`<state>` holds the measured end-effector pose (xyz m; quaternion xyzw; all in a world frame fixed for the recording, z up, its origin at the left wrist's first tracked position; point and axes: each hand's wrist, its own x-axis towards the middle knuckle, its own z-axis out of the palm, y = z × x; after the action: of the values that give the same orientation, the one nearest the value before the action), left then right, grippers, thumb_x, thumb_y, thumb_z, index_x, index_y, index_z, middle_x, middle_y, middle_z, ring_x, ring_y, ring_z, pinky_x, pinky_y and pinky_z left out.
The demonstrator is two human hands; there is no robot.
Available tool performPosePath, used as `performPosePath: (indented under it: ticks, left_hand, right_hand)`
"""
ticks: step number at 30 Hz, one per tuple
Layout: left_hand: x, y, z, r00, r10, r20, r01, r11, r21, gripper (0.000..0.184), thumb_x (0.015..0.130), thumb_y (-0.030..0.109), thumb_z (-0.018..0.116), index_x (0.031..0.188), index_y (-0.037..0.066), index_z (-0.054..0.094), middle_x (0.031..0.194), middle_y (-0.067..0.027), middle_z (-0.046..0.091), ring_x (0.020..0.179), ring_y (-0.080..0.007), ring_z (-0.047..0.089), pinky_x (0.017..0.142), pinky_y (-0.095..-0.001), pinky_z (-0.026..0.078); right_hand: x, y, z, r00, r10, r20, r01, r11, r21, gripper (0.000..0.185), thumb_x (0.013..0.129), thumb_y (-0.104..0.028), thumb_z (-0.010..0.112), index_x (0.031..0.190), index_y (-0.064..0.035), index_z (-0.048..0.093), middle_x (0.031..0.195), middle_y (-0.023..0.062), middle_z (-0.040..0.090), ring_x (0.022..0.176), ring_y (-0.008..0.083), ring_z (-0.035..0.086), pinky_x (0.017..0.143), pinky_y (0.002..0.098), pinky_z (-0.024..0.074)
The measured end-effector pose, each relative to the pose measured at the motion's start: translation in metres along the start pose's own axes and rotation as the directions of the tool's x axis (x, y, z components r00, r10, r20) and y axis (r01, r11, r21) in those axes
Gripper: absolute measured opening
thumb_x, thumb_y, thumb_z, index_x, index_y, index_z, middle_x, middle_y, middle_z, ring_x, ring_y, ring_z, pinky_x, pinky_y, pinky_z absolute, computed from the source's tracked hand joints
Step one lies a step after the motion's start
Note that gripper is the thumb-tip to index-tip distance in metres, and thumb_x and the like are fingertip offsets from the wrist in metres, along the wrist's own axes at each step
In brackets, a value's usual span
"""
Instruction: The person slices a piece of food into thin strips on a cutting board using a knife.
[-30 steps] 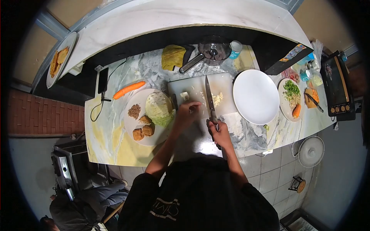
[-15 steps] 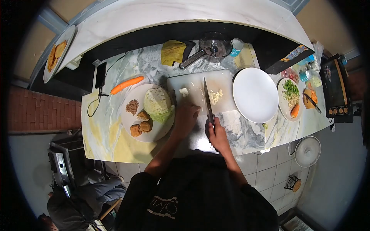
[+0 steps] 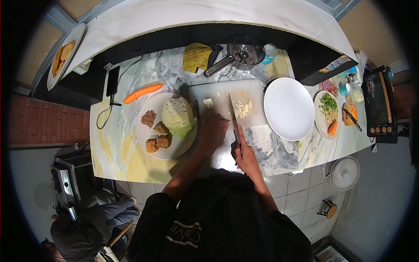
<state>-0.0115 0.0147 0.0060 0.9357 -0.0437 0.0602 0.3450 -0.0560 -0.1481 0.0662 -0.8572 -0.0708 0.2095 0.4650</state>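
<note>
My right hand (image 3: 247,159) grips a kitchen knife (image 3: 232,108), its blade pointing away from me over the white cutting board (image 3: 222,88). My left hand (image 3: 214,133) rests on the board's near edge with fingers bunched together, just left of the blade; whatever they pinch is hidden. To the right of the knife lies a small heap of pale, thin-cut strips (image 3: 243,109). A white chunk (image 3: 208,103) sits on the board beyond my left hand. At the left, a plate (image 3: 174,150) carries a cabbage (image 3: 179,118), brown fried pieces (image 3: 163,140) and a brown minced heap (image 3: 148,118).
A white plate (image 3: 289,109) stands right of the board, with a smaller plate of chopped greens (image 3: 328,103) beyond it. A carrot (image 3: 143,92), a phone (image 3: 112,81), a dark-handled pan (image 3: 218,66) and a yellow cloth (image 3: 196,57) lie around. Another person (image 3: 83,233) is at lower left.
The knife has tilted slightly, its tip moving a little to the left. My right index finger now stretches further along the knife. My left hand stays nearly in place; the view has shifted slightly.
</note>
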Motion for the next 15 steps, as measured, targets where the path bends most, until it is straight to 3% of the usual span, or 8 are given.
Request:
performPosePath:
  ticks: [2,4,7,10,15]
  left_hand:
    - [-0.001,0.0,0.003,0.999,0.007,-0.053,-0.007,1.0,-0.015,0.015,0.087,0.019,0.061,0.089,0.009,0.072,0.088,-0.0085,0.065,0.085,-0.0292,0.061,0.08,-0.0443,0.046]
    - [-0.002,0.003,0.001,0.996,0.019,-0.083,-0.019,1.0,0.0,0.016,0.088,0.02,0.059,0.088,0.009,0.071,0.086,-0.0078,0.064,0.082,-0.0291,0.061,0.079,-0.0443,0.045]
    - [-0.003,0.016,-0.011,0.998,0.015,-0.057,-0.012,0.998,0.063,0.018,0.091,0.019,0.057,0.085,0.009,0.07,0.083,-0.008,0.063,0.078,-0.0296,0.061,0.077,-0.0451,0.045]
    - [-0.006,0.012,-0.003,0.99,0.099,-0.099,-0.086,0.988,0.13,0.011,0.086,0.018,0.064,0.088,0.011,0.071,0.081,-0.0057,0.062,0.078,-0.0276,0.059,0.074,-0.0434,0.044]
    - [-0.008,0.015,0.004,0.991,0.089,-0.102,-0.072,0.985,0.154,0.01,0.089,0.016,0.062,0.084,0.01,0.068,0.078,-0.006,0.059,0.073,-0.0282,0.058,0.071,-0.0422,0.045]
  right_hand:
    - [-0.002,0.001,0.0,1.0,0.022,0.018,-0.022,1.0,0.016,0.081,0.082,0.002,0.046,0.154,-0.0158,0.013,0.069,0.02,0.059,0.066,0.0413,0.06,0.068,0.0499,0.0451]
    - [-0.002,0.005,0.001,0.997,-0.071,0.006,0.072,0.993,-0.098,0.084,0.083,0.005,0.046,0.154,-0.0205,0.011,0.069,0.0232,0.058,0.059,0.0409,0.058,0.063,0.0498,0.0452]
    - [-0.003,0.009,0.003,0.99,-0.133,-0.038,0.124,0.975,-0.182,0.086,0.081,0.005,0.049,0.154,-0.0202,0.011,0.07,0.0242,0.058,0.062,0.0431,0.058,0.065,0.0508,0.0448]
    - [-0.004,0.014,0.0,0.989,-0.146,-0.02,0.136,0.955,-0.265,0.086,0.081,0.005,0.049,0.154,-0.0199,0.011,0.07,0.0248,0.059,0.064,0.0449,0.058,0.065,0.0517,0.0446]
    - [-0.007,0.012,0.0,0.991,-0.132,-0.029,0.118,0.949,-0.291,0.085,0.081,0.004,0.05,0.154,-0.0193,0.011,0.07,0.0251,0.06,0.064,0.0455,0.057,0.064,0.0514,0.0446]
